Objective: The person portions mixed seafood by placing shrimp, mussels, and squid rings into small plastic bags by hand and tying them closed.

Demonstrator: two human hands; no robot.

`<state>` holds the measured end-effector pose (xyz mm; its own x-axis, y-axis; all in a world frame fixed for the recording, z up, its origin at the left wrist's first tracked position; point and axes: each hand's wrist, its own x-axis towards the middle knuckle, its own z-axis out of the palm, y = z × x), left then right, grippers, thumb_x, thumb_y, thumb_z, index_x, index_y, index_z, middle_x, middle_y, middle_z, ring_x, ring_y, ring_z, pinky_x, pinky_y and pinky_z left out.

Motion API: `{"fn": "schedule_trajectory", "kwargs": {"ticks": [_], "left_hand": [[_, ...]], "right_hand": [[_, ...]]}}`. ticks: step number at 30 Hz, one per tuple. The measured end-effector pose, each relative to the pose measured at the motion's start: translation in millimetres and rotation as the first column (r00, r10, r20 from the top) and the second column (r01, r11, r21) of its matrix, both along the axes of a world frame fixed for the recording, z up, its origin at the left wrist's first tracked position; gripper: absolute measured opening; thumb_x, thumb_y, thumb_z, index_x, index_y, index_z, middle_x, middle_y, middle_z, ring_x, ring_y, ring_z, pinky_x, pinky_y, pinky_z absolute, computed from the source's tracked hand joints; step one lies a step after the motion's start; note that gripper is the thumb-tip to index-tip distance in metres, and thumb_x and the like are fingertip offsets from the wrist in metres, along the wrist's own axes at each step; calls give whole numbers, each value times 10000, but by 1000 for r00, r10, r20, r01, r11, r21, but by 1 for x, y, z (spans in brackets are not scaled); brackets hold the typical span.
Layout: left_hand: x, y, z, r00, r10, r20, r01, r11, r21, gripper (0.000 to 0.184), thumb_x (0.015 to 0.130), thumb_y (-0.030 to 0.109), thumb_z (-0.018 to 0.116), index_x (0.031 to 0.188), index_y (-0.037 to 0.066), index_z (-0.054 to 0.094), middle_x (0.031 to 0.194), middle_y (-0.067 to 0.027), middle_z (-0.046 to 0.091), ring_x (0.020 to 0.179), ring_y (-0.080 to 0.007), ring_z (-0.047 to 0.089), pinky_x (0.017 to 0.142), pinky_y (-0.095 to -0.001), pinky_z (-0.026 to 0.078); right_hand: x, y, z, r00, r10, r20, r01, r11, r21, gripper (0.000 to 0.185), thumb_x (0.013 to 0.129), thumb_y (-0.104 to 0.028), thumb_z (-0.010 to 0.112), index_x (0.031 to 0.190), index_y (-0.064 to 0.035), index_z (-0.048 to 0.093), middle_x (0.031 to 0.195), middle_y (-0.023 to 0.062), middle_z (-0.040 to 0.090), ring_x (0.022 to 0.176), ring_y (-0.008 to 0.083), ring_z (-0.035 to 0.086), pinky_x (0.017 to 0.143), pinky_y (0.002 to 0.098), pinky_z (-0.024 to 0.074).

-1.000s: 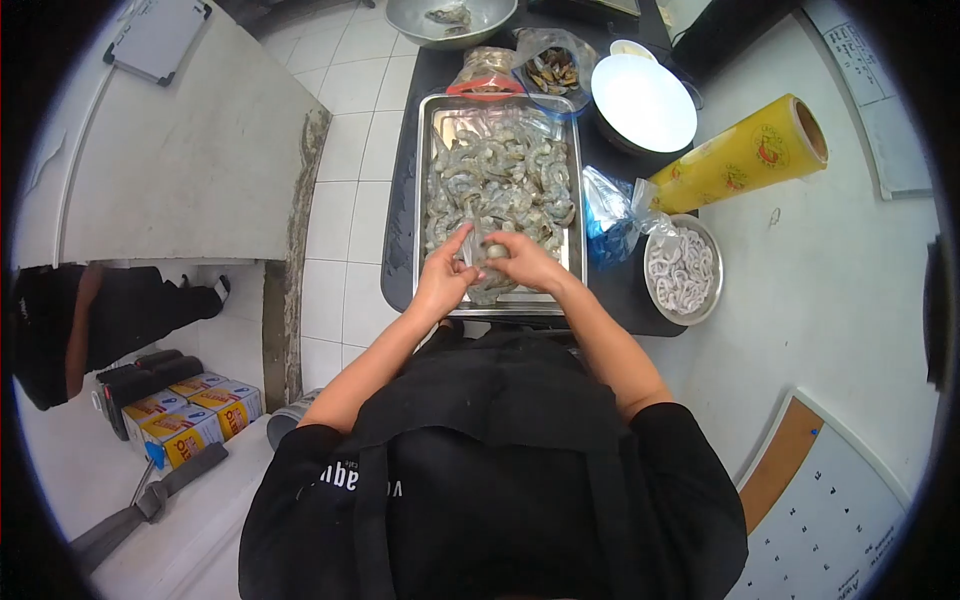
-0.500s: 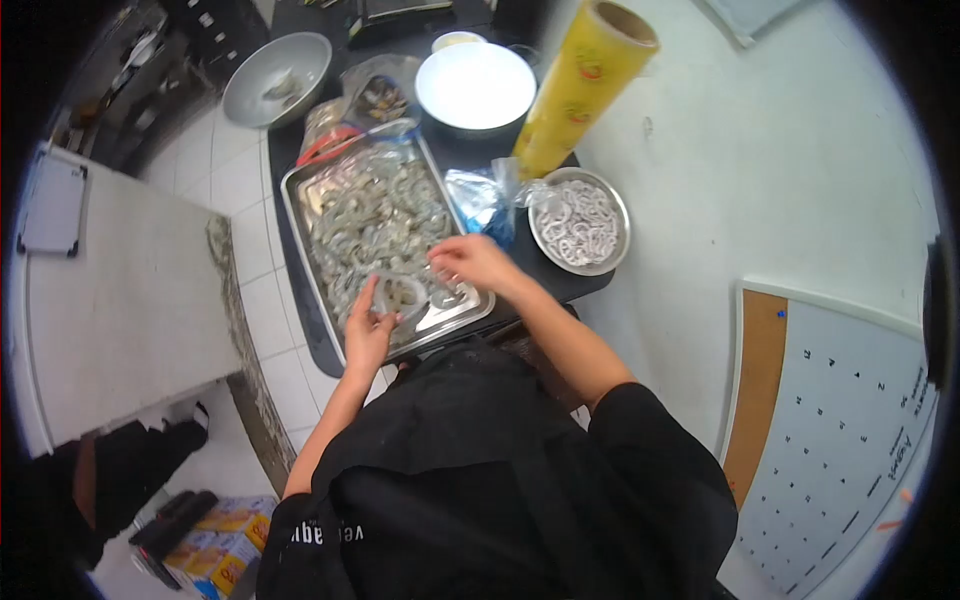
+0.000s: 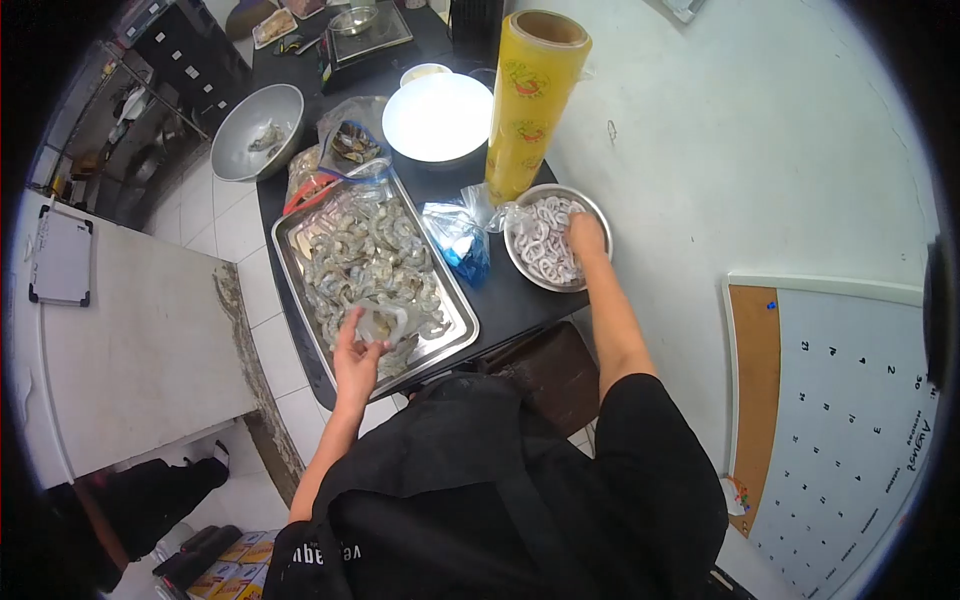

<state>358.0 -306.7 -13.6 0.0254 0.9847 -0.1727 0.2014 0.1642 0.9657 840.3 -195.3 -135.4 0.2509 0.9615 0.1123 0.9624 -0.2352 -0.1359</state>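
Whiteboard on wall, R side, turned sideways in view: handwritten "August" + date nos., e.g. 23, 10, 2, 3; smaller notes unreadable. Yellow roll has a repeated red/green logo, wording too small to read. Shirt is blk w/ white letters, upside down & partly hidden by strap; "ve" legible. Boxes, lower L, yellow/white, print blurred.

L hand: thumb & fingers apart around a clear bag, holding it by the side, mouth open upward, some shrimp seen in it. Bag is just above nr end of tray; the other shrimp lie spread in tray, beyond the fingertips.

R hand: reaching into bowl, fingers down among pale rings; tips hidden, so can't tell if they grip any. Rings mostly L of the fingers. Bowl sits on blk table, R of tray, w/ blue bag btwn them.
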Motion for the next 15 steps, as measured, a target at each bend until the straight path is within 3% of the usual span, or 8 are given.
{"fn": "schedule_trajectory", "kwargs": {"ticks": [2,4,5,6,8,9,11,15], "left_hand": [[5,-3,-1,1000,-9,22,9,1000,2,651,768,-108,583,1375,6,375,1376,-154,436,700,-103,626,658,-249,527],[6,-3,-1,999,-34,-14,34,999,3,654,771,-113,581,1378,6,370,1390,-155,417,693,-96,622,651,-245,528],[6,-5,1,999,-33,-4,33,999,-13,654,772,-114,579,1379,7,368,1384,-152,422,691,-93,619,653,-247,530],[8,-6,3,1000,-31,6,31,999,-26,654,774,-115,578,1381,9,367,1378,-149,427,688,-91,617,656,-250,533],[7,-6,2,999,-36,16,36,999,-28,657,775,-116,576,1384,9,362,1377,-149,426,704,-97,623,663,-251,536],[7,-6,3,999,-39,24,40,999,-30,660,776,-116,574,1386,9,358,1375,-149,425,719,-103,629,670,-252,538],[9,-6,5,999,-26,43,28,999,-33,660,775,-119,570,1386,8,356,1375,-149,422,738,-110,634,673,-252,540],[10,-8,16,999,-23,-35,19,996,-92,658,773,-127,554,1386,6,356,1380,-154,411,779,-134,646,682,-251,541]], "right_hand": [[12,2,9,996,-24,-91,18,998,-66,275,724,-153,679,968,-26,679,855,194,663,793,338,643,754,420,509],[21,-3,24,921,-80,-382,76,997,-25,334,728,-154,694,1031,-18,666,783,161,661,713,284,641,692,381,507],[30,-1,22,868,-84,-490,66,996,-54,326,742,-123,693,1051,-24,670,741,90,658,652,183,613,609,310,480],[31,-2,28,868,-85,-489,67,996,-54,326,742,-123,693,1051,-24,670,741,90,658,652,183,613,609,310,480],[35,-4,42,581,-179,-794,77,983,-165,270,772,-84,668,1038,-41,678,743,39,650,621,105,562,552,259,442],[36,-4,48,583,-177,-793,75,984,-164,270,772,-84,668,1038,-41,678,743,39,650,621,105,562,552,259,442],[35,-7,59,424,-161,-891,41,986,-159,227,799,-64,641,1023,-50,675,741,9,635,605,80,529,534,234,410],[39,-5,62,454,-93,-886,34,996,-87,188,823,-60,621,1005,-46,664,731,-1,614,627,74,518,544,235,412]]}}
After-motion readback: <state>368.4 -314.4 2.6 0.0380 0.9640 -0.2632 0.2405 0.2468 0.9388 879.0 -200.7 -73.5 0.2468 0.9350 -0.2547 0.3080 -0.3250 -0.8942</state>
